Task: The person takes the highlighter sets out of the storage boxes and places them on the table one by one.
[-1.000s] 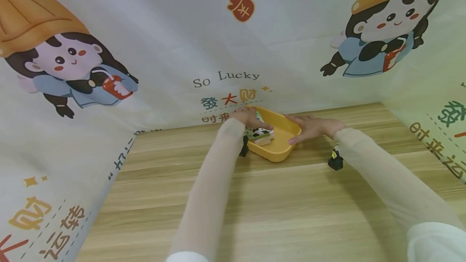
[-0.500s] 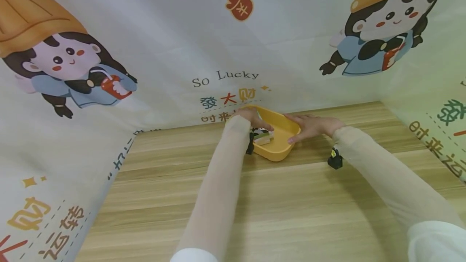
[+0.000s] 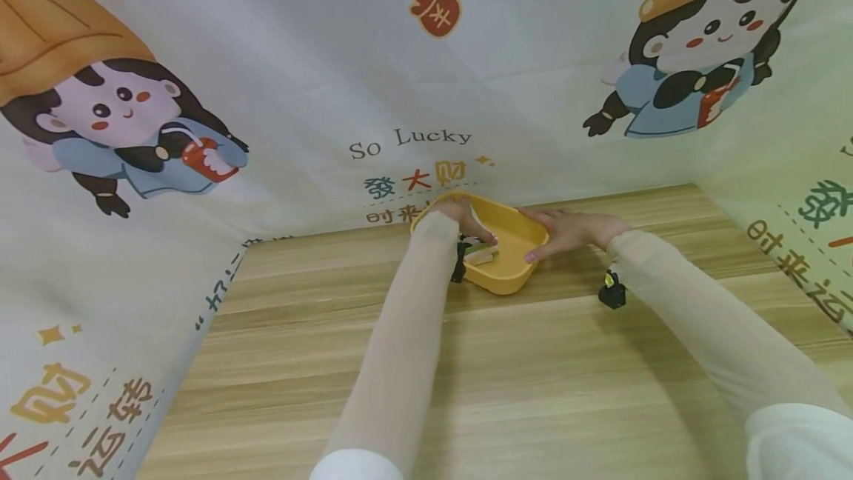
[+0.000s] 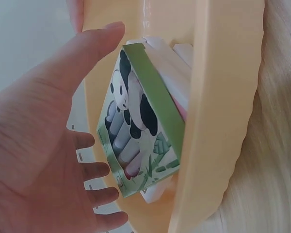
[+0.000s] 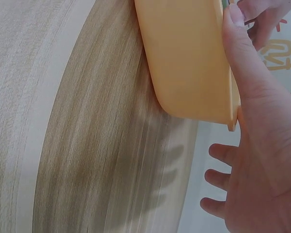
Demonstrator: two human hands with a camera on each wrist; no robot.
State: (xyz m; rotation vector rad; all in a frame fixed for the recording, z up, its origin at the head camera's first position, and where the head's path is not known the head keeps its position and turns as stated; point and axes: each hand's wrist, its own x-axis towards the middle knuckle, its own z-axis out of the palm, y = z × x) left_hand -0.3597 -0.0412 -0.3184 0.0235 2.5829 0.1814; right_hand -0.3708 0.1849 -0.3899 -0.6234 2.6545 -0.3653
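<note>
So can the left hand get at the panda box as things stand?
Probably yes: the left hand is right beside the panda box, which lies uncovered in the tray, and nothing visible stands between them.

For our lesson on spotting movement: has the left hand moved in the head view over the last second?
Yes, slightly: the left hand has shifted rightward at its wrist end, judged against the printed "So Lucky" lettering.

Looked forward and down from the head, well back; looked from each wrist at close range; caught the yellow tray (image 3: 504, 285) in all three.
</note>
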